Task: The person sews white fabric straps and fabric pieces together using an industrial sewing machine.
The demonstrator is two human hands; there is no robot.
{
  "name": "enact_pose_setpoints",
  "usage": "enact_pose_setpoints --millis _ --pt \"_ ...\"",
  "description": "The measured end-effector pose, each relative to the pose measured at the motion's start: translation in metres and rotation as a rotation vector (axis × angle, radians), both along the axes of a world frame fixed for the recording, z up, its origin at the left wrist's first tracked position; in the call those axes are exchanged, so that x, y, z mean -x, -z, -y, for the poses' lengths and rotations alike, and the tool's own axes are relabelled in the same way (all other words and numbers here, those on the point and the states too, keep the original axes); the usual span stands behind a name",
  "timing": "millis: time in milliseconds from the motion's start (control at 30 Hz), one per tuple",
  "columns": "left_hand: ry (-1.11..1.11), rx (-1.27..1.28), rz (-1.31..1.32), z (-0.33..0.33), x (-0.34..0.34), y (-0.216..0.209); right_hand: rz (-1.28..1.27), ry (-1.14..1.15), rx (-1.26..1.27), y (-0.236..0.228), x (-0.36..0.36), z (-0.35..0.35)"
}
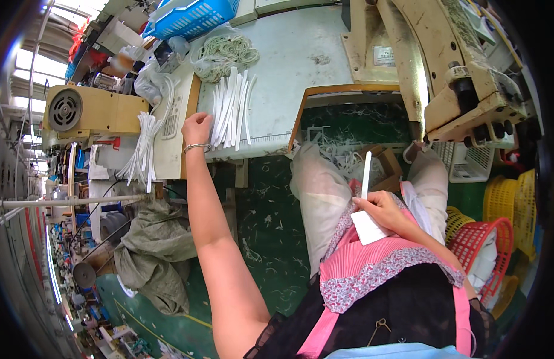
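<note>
My left hand [197,128], a bangle at its wrist, is at the table's front edge with its fingers curled in. It is beside the leftmost of several narrow white strips [232,110], which lie side by side on the table. Whether anything is between those fingers is hidden. Over my lap, my right hand [381,210] is closed on a white strip [366,173] that points up and away from me. A wider flat white piece [368,228] shows below the same hand, above my pink apron [360,256]; I cannot tell whether it joins the strip.
A cream machine [444,66] rises at the right of the table [283,60]. Tangled pale loops [226,57] lie at the back, near a blue basket [193,17]. Another bundle of white strips [145,146] hangs off the left surface. Red [483,248] and yellow [504,197] baskets stand at right.
</note>
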State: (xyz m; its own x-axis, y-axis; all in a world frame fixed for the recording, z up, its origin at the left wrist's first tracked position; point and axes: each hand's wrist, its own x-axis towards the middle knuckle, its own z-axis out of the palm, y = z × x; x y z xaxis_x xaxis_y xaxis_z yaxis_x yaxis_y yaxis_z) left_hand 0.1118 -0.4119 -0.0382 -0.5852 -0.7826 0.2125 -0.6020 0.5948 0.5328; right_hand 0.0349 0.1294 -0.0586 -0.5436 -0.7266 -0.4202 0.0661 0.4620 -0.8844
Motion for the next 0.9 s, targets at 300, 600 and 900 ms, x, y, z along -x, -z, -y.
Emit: enact_pose_setpoints --millis 300,600,900 --pt "-0.047 -0.103 0.005 0.017 0.017 0.005 0.081 -0.055 -0.010 0.026 -0.009 0.008" --pt "0.032 0.136 -0.016 0.002 0.016 -0.003 0.112 -0.053 -0.019 0.029 -0.005 0.014" --pt "0.214 0.281 0.139 -0.076 0.035 0.035 0.091 -0.090 -0.054 0.033 -0.003 0.015"
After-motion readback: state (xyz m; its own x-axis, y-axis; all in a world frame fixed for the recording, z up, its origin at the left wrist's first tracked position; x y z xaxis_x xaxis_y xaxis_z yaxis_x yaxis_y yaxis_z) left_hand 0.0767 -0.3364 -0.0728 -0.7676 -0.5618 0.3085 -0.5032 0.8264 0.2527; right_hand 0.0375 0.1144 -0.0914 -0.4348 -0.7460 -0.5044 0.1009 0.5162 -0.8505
